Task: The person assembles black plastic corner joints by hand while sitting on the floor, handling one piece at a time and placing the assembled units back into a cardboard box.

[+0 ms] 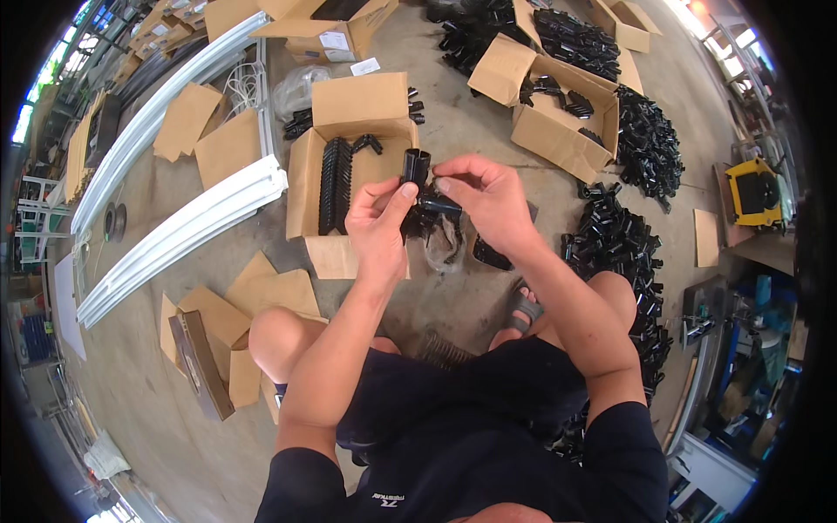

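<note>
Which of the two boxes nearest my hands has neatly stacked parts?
The left box, by your left hand: its black parts mostly stack in rows; the right box has scattered ones.

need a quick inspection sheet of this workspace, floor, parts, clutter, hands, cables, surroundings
Surface: concrete floor, stained in places
Parts: black tubular fitting in hand; open carton holding rows of black parts; loose black pile at right
Clutter: loose cardboard, clear plastic bag
Left hand: gripping the black tubular fitting
Right hand: fingertips close by the fitting; hold unclear
Cables: pale coil at upper left, cord or wire unclear
Surroundings: white rails at left, yellow equipment at right
</note>
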A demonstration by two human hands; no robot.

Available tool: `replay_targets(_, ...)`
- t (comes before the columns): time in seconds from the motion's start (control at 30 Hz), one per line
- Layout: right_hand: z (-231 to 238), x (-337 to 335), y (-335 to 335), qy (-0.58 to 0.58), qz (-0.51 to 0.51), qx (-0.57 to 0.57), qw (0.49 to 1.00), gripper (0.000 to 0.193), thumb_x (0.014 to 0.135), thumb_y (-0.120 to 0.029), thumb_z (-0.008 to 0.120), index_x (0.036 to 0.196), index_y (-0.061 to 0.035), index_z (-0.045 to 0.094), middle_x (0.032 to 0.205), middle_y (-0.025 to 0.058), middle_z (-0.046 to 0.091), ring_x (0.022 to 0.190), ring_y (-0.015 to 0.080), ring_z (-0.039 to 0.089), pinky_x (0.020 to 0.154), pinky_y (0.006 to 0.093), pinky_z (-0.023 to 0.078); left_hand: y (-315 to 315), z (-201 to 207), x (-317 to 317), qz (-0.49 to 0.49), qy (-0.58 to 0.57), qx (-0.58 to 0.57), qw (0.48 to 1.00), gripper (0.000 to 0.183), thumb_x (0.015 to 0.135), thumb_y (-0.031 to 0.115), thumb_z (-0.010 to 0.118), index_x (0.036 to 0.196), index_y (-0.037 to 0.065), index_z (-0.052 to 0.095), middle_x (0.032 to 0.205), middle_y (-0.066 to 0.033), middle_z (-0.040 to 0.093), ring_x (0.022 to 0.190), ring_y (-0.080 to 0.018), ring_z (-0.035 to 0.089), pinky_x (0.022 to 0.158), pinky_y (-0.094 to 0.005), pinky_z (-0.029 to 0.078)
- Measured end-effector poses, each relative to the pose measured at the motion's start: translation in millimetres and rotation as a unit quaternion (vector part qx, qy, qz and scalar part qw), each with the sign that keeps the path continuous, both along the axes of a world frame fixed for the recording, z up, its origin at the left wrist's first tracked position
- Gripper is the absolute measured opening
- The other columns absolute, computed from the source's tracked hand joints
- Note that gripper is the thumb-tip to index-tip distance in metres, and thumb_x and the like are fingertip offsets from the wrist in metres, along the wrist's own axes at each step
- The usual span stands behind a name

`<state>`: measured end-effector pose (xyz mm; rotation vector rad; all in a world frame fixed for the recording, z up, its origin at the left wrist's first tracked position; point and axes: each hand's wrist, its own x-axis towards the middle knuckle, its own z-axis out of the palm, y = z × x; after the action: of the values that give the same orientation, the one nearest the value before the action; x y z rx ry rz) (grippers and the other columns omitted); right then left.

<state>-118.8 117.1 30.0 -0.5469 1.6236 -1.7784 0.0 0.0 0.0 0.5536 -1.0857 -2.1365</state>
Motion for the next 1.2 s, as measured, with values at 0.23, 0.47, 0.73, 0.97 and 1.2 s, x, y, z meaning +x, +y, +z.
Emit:
replay_targets(0.23,1.0,6.9,-5.9,0.003,-0.032,-0.005,0.999,0.019,0.091,-0.001,0.070,0.108,0.0058,0.070,0.097,0.0091,0.073,0.086,0.0112,0.066,0.079,0.0267,0.053,4.8,-1.7,-4.8,0.029,0.007,-0.029,0.999,0.012,0.094,-0.002,0.069,0.104,0.001,0.064,0.096,-0.0095,0.073,0.082,-0.0111,0.068,0.075,-0.0256,0.056)
replay_targets(0.47,-1.4,9.7,-7.2,-0.069,-0.043,0.006,0.997,0.015,0.089,0.000,0.071,0.103,0.0066,0.072,0.094,0.0101,0.074,0.084,0.0119,0.066,0.076,0.0268,0.053,10.6,0.8,-4.1,0.051,-0.013,-0.076,0.996,0.011,0.094,-0.001,0.070,0.103,0.000,0.064,0.096,-0.0093,0.072,0.082,-0.0099,0.067,0.076,-0.0247,0.055)
replay_targets(0.73,-8.0,12.5,-6.7,-0.111,-0.064,-0.017,0.992,0.012,0.090,-0.002,0.072,0.099,0.0054,0.073,0.089,0.0069,0.072,0.079,0.0106,0.064,0.072,0.0253,0.052,11.7,-2.0,-6.1,0.053,-0.019,-0.097,0.994,0.013,0.093,-0.002,0.071,0.104,0.000,0.064,0.096,-0.0096,0.072,0.083,-0.0100,0.066,0.078,-0.0242,0.054)
replay_targets(0.97,2.6,19.0,-4.5,0.045,-0.074,0.086,0.992,0.017,0.092,-0.011,0.070,0.096,0.0048,0.073,0.084,0.0106,0.071,0.075,0.0144,0.062,0.070,0.0308,0.050,11.2,-3.9,-6.5,0.051,-0.020,-0.101,0.993,0.013,0.093,-0.002,0.071,0.104,-0.001,0.064,0.097,-0.0100,0.072,0.084,-0.0102,0.066,0.079,-0.0243,0.054)
replay_targets(1.2,1.5,18.5,-2.2,0.148,-0.068,0.093,0.982,0.018,0.090,-0.016,0.072,0.095,0.0009,0.074,0.088,0.0149,0.071,0.087,0.0272,0.062,0.077,0.0386,0.050,10.8,-0.4,-5.7,0.052,-0.024,-0.102,0.993,0.013,0.093,-0.002,0.071,0.104,-0.001,0.064,0.096,-0.0097,0.072,0.084,-0.0101,0.066,0.078,-0.0240,0.054)
